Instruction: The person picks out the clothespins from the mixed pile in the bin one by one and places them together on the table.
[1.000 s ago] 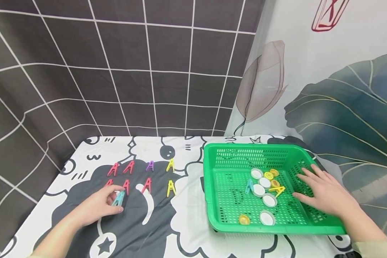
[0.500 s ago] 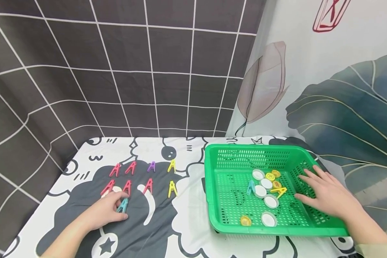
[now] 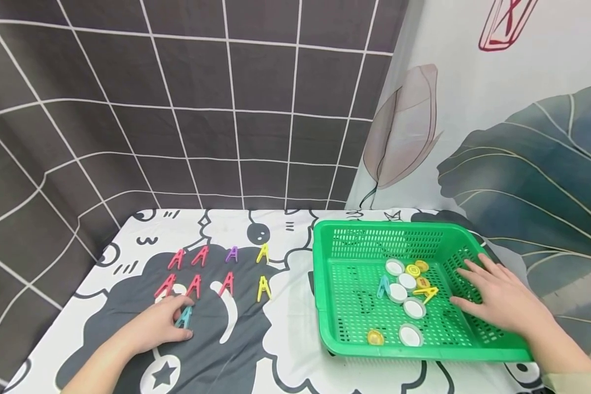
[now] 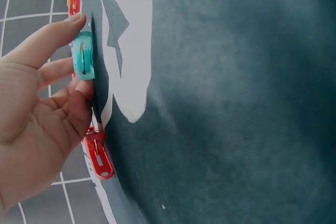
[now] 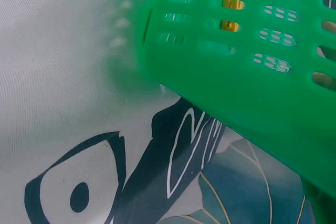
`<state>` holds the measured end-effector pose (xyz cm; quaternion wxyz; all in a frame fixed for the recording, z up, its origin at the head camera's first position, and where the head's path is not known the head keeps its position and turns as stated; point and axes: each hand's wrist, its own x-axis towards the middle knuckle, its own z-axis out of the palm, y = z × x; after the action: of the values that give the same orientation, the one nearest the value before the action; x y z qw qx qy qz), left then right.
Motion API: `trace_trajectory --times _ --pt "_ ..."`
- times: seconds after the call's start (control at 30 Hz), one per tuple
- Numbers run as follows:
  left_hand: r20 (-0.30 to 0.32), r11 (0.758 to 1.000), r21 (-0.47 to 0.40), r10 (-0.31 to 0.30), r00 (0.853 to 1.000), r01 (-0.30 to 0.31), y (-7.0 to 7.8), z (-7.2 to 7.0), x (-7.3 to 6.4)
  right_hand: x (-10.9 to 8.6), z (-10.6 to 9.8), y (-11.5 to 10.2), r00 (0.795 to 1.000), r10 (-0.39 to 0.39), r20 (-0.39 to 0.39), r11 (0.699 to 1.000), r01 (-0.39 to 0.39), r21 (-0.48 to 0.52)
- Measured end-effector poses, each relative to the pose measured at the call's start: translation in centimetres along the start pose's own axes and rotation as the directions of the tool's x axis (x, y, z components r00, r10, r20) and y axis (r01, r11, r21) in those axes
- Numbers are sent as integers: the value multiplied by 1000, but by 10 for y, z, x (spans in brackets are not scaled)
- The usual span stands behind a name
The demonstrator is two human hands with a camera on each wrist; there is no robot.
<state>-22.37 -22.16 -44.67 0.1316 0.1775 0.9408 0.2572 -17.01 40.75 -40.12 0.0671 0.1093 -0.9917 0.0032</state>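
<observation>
In the head view my left hand (image 3: 160,324) is low over the dark part of the cloth, pinching a light-blue clothespin (image 3: 184,317) between thumb and fingers. The left wrist view shows the thumb at one end of this blue clothespin (image 4: 83,56) and curled fingertips at the other. Just beyond the hand lie red clothespins (image 3: 165,285), with more red ones, a purple clothespin (image 3: 232,254) and yellow clothespins (image 3: 263,288) in two loose rows. My right hand (image 3: 502,298) reaches over the right wall of a green basket (image 3: 320,284), fingers spread and straight.
Inside the basket are several white caps (image 3: 414,308), yellow discs (image 3: 375,337), a blue clothespin (image 3: 383,286) and a yellow clothespin (image 3: 427,294). A patterned cloth (image 3: 290,328) covers the table. Behind it hang a dark grid curtain (image 3: 261,131) and a pale leaf-print curtain (image 3: 463,109).
My left hand has moved slightly down and toward me with the blue clothespin, uncovering a red clothespin, then barely shifted. The right hand stays at the basket wall.
</observation>
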Motion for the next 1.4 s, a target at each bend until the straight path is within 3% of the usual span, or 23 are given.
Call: trace_trajectory --times 0.47,0.63,0.87,1.13,1.3,1.4 --pt "35 998 -60 19 999 -17 -5 -3 2 -1 0 2 1000 -1 -1 1000 1 2" --pt "8 995 -103 5 1000 -5 -4 -12 2 -1 0 1 1000 -3 -21 1000 3 -5" --pt "-66 992 -129 -21 998 12 22 -31 15 -1 -1 -1 999 -12 -30 1000 12 -4" --pt "-101 976 -159 133 986 -148 57 -32 43 0 -4 -4 1000 7 -14 1000 -7 9" --pt "-77 956 -183 218 973 -229 85 -29 62 0 -4 -4 1000 5 -22 1000 -5 17" --pt "-51 944 -226 235 971 -240 103 -26 72 -1 -4 -4 1000 6 -20 1000 -6 18"
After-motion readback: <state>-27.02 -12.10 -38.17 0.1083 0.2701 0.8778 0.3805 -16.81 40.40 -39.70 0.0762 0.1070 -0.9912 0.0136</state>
